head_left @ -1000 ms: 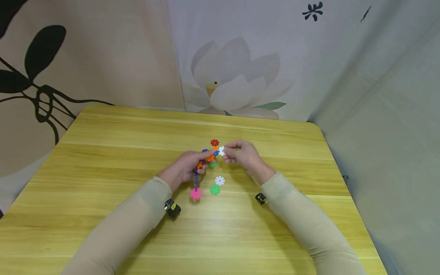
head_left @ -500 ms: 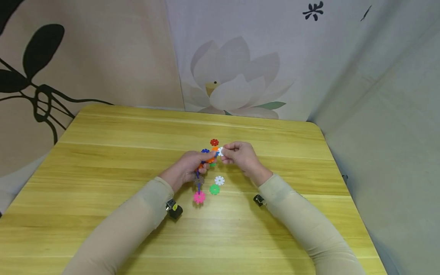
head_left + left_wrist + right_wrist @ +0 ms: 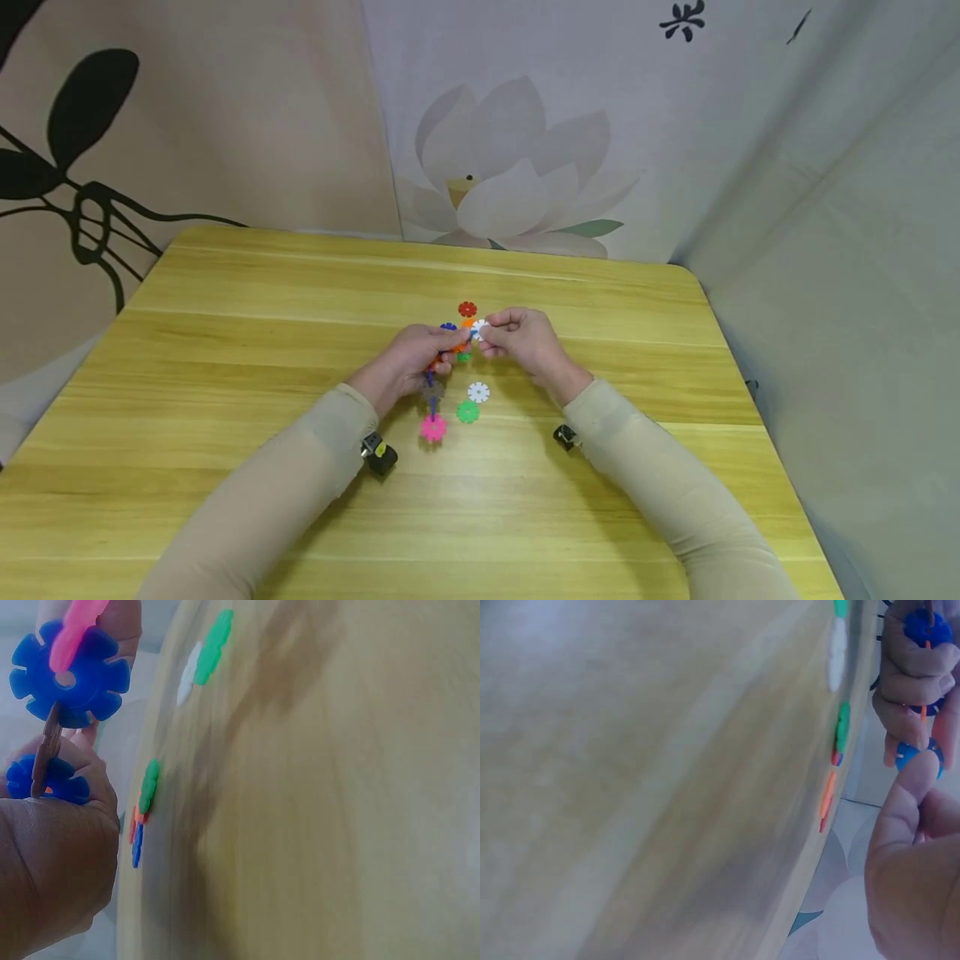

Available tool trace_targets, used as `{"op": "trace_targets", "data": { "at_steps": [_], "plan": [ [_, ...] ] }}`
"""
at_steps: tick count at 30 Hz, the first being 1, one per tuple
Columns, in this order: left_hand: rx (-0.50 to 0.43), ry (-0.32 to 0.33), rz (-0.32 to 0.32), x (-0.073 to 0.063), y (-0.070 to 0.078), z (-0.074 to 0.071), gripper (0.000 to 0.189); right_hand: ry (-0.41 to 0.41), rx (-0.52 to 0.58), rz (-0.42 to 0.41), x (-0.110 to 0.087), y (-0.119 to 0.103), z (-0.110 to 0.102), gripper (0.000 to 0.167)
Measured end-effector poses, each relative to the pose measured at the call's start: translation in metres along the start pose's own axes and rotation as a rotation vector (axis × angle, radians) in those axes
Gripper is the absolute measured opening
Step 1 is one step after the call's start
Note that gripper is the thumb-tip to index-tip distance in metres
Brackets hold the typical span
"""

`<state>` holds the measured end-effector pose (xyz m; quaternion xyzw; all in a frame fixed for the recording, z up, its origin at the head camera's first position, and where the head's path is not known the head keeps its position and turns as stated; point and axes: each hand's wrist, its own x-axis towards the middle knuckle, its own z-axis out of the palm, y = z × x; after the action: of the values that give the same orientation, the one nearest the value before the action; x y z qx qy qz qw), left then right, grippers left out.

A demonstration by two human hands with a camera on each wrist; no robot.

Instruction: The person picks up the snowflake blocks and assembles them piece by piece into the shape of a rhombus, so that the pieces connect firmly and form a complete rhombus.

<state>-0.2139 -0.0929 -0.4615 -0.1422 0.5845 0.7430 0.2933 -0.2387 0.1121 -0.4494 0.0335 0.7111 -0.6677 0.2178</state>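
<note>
One chain (image 3: 432,392) is gripped by left hand (image 3: 409,357), prob for steadiness; white disc (image 3: 478,330) pinched beside it by right hand (image 3: 528,342).

Wood-grained table (image 3: 262,333) with flat discs (image 3: 478,392): red, white, green, blue, seemingly orange too

The left hand (image 3: 416,354) hid the middle of the disc chain (image 3: 433,391); the right hand (image 3: 531,343) covered part of a white disc (image 3: 478,327). The left wrist view's top edge cut the pink disc (image 3: 73,634).
</note>
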Motion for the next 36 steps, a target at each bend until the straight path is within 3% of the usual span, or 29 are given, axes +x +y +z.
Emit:
{"op": "trace_targets", "data": {
  "at_steps": [13, 16, 19, 25, 31, 36],
  "plan": [
    [-0.021, -0.087, -0.018, 0.006, -0.003, -0.002, 0.042, -0.031, -0.108, 0.027, 0.0, 0.0, -0.002, 0.029],
    [-0.036, -0.094, -0.01, 0.007, -0.002, -0.006, 0.04, -0.023, -0.214, 0.015, 0.0, 0.0, -0.005, 0.035],
    [-0.08, -0.098, -0.007, 0.007, -0.001, -0.01, 0.035, -0.055, -0.401, -0.013, 0.0, 0.003, -0.011, 0.036],
    [-0.161, -0.073, -0.011, 0.006, 0.003, -0.012, 0.055, -0.191, -0.823, -0.194, -0.006, 0.012, -0.019, 0.028],
    [-0.185, -0.084, -0.024, 0.005, 0.003, -0.011, 0.058, -0.375, -0.936, -0.293, -0.01, 0.014, -0.019, 0.036],
    [-0.191, -0.081, -0.025, 0.004, 0.003, -0.011, 0.059, -0.422, -0.984, -0.341, -0.014, 0.015, -0.018, 0.042]
  ]
}}
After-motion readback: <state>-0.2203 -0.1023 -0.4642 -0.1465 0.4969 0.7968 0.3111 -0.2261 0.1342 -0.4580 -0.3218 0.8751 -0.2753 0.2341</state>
